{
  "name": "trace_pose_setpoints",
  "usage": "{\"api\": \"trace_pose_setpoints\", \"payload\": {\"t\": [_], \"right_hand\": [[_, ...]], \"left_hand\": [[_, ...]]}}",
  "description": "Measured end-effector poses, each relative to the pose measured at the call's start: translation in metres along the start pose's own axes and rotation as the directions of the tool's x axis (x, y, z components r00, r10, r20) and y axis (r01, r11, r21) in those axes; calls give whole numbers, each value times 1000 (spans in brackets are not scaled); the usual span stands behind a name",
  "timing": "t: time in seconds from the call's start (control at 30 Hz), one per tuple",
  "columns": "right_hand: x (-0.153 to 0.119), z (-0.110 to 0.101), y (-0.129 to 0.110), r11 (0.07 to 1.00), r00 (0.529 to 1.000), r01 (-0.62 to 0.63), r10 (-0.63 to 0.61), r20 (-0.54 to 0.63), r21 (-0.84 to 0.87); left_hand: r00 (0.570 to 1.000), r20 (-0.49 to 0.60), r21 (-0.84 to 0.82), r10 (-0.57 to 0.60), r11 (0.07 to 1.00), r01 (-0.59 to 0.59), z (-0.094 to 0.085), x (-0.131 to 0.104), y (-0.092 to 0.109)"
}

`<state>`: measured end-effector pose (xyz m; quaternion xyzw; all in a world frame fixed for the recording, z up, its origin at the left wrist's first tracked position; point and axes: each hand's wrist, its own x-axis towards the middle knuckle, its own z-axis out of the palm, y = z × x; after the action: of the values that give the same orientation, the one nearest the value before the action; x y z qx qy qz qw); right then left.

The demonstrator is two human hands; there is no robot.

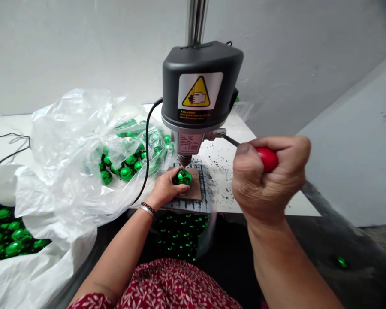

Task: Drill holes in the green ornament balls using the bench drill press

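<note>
A drill press with a yellow warning label stands on the white table. Under its chuck, my left hand grips a shiny green ball between thumb and fingers, over a brown board. The drill tip meets the top of the ball or hangs just above it; I cannot tell which. My right hand is wrapped round the red knob on the press lever, to the right of the machine.
A clear plastic bag with several green balls lies left of the press. More balls fill a white sack at lower left. A black cable hangs beside the press. Dark shavings dot the table. One ball is on the floor.
</note>
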<state>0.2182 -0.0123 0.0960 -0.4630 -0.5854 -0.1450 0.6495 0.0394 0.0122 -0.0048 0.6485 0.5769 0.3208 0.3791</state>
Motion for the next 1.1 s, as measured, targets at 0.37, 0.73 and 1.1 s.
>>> {"api": "trace_pose_setpoints", "payload": {"t": [0.37, 0.73, 1.1], "right_hand": [[-24, 2, 3, 998, 998, 26, -23, -50, 58], [23, 8, -1, 999, 1000, 10, -9, -12, 54], [57, 19, -8, 970, 969, -242, 240, 63, 28]], "left_hand": [[1000, -9, 13, -6, 1000, 6, 1, 1, -5], [1000, 8, 20, -9, 1000, 9, 0, 1, -6], [968, -93, 21, 232, 973, -231, -54, -40, -10]]}}
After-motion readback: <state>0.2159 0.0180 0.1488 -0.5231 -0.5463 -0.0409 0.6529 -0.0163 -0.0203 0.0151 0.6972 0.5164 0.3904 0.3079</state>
